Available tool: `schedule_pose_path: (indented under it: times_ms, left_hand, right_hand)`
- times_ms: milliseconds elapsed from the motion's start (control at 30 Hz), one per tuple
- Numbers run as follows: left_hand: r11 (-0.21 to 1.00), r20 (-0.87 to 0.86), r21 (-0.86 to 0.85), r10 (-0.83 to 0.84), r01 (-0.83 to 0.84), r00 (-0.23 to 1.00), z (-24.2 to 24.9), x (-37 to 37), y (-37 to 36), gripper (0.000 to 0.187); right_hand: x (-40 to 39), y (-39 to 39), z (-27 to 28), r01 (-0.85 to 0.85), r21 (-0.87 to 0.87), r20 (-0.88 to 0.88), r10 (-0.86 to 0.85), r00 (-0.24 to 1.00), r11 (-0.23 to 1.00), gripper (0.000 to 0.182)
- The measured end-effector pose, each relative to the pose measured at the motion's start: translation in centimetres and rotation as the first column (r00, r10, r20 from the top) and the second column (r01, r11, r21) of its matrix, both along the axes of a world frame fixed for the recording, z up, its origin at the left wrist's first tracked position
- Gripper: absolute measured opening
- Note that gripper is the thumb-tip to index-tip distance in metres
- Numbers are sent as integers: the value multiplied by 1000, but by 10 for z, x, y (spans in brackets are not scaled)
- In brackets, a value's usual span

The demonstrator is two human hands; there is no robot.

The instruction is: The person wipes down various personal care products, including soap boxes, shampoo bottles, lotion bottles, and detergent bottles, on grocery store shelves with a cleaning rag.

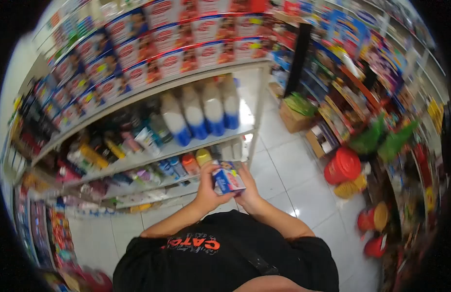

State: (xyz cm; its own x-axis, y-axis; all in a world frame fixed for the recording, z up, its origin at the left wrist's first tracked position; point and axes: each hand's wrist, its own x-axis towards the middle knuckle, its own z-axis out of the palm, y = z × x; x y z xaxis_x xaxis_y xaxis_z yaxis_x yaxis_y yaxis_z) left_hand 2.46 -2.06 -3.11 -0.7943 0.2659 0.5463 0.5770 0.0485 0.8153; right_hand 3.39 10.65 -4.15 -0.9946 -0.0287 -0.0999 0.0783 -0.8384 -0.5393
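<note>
Both hands hold a small white, blue and red carton (229, 179) in front of my chest. My left hand (207, 189) grips its left side, thumb on the top edge. Cupping the right side and bottom is my right hand (248, 193). The carton is tilted, its printed face turned up toward the camera. Below the hands are my forearms and my black shirt (220, 258) with red lettering.
A white shelf unit (152, 153) just left of and beyond the hands carries small bottles, large white bottles with blue caps (203, 114), and rows of red-and-white boxes (162, 53). Across the white tiled aisle (288, 170) stand red tubs (342, 165), cardboard boxes (296, 119) and more stocked racks.
</note>
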Motion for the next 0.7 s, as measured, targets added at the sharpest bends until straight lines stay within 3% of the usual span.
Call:
schedule_pose_path:
  times_ms: [33, 100, 200, 233, 300, 367, 400, 467, 500, 533, 600, 633, 667, 700]
  left_hand:
    - [979, -175, -178, 64, -96, 982, 13, -1, -7, 86]
    - [987, -127, -133, 73, -90, 989, 17, -6, -17, 84]
    - [928, 58, 367, 46, -64, 997, 12, -22, -28, 82]
    - [916, 112, 381, 88, -124, 990, 27, -18, -39, 74]
    - [681, 412, 684, -65, -262, 909, 59, -14, -51, 69]
    - [568, 321, 815, -277, -115, 905, 84, -4, -82, 70]
    - [499, 265, 865, -383, -43, 885, 90, 0, -101, 70]
    - [458, 110, 885, -373, 80, 921, 109, 1, -130, 80]
    - [506, 96, 861, -253, 47, 963, 118, 0, -144, 81]
    - [569, 92, 822, -128, -2, 987, 121, 0, -163, 75]
    - [661, 149, 718, 160, -218, 976, 128, -3, -210, 65]
    - [606, 148, 729, 312, -317, 939, 144, -7, -221, 64]
    - [624, 70, 700, 424, -347, 903, 169, -1, -214, 39]
    - [503, 135, 730, 559, -463, 818, 182, -1, -216, 47]
  right_hand:
    - [2, -1, 6, -66, -20, 41, 67, 997, 998, 32]
    - [1, -1, 14, -124, 36, 25, 123, 992, 992, 34]
    - [12, 5, 28, -85, 266, -136, 125, 983, 960, 35]
    - [17, 11, 31, -37, 355, -217, 120, 969, 934, 35]
    - [20, 32, 35, 37, 408, -296, 94, 951, 912, 33]
    - [13, 57, 33, 175, 379, -414, -2, 910, 909, 32]
    - [12, 69, 42, 231, 405, -381, -66, 922, 885, 38]
    - [10, 106, 44, 373, 416, -434, -179, 883, 829, 44]
    - [8, 128, 50, 397, 448, -437, -191, 879, 801, 47]
    - [3, 155, 50, 509, 438, -560, -218, 799, 741, 48]
    - [5, 184, 83, 726, 310, -520, -530, 670, 614, 43]
    - [12, 194, 107, 736, 248, -415, -618, 668, 630, 40]
    - [22, 183, 138, 712, 302, -467, -553, 690, 634, 51]
    - [28, 180, 153, 615, 455, -598, -290, 747, 645, 59]
